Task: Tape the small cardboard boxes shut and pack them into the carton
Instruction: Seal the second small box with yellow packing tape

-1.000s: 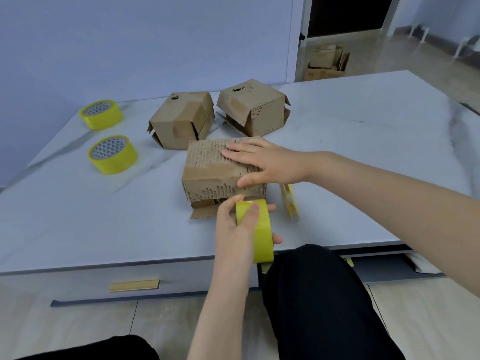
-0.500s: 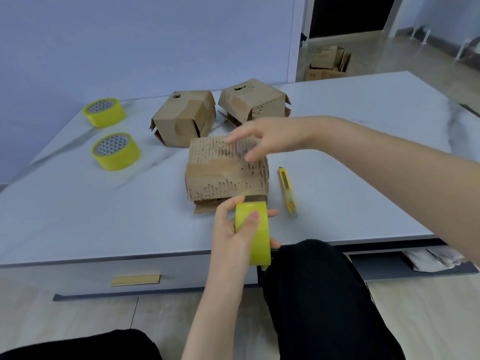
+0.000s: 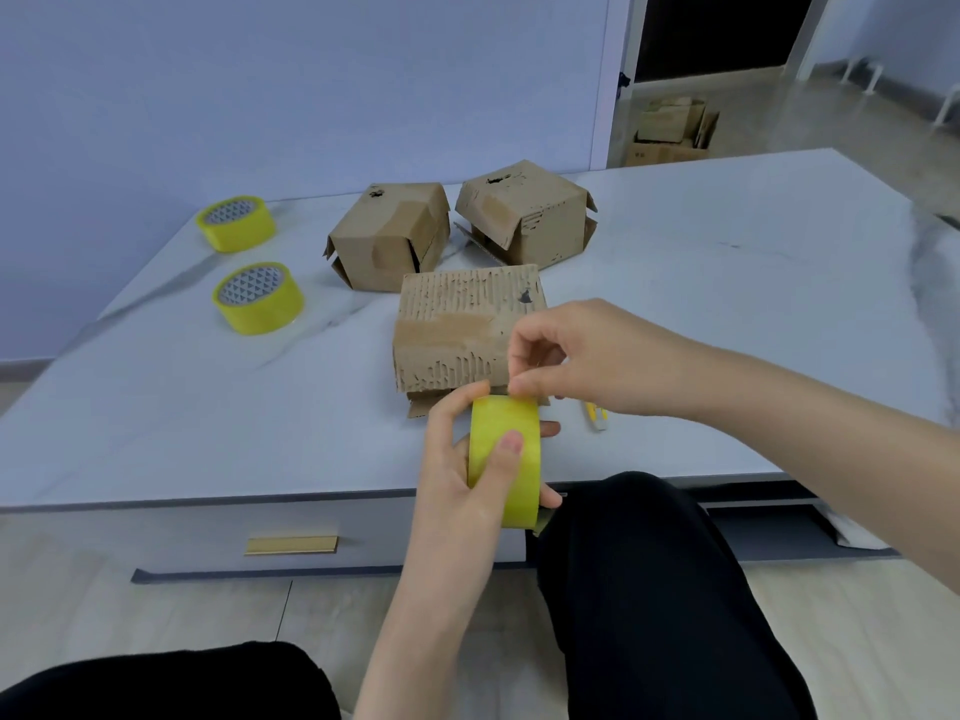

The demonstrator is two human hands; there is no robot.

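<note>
I've got the left hand [image 3: 451, 472] wrapped round the tape roll [image 3: 521, 485], fingers curled across its band. The right hand [image 3: 571, 356] pinches thumb and forefinger at the roll's top edge. The nearest box [image 3: 457, 330] sits on the table [image 3: 727, 304] at 12 o'clock of the roll. A second box [image 3: 389, 236] is at 11 o'clock behind it, a third box [image 3: 524, 210] at 1. The knife [image 3: 597, 418] is at 2 o'clock of the roll, mostly hidden.

Soft even daylight, faint shadows, mild glare on floor, wide-angle edge bending
</note>
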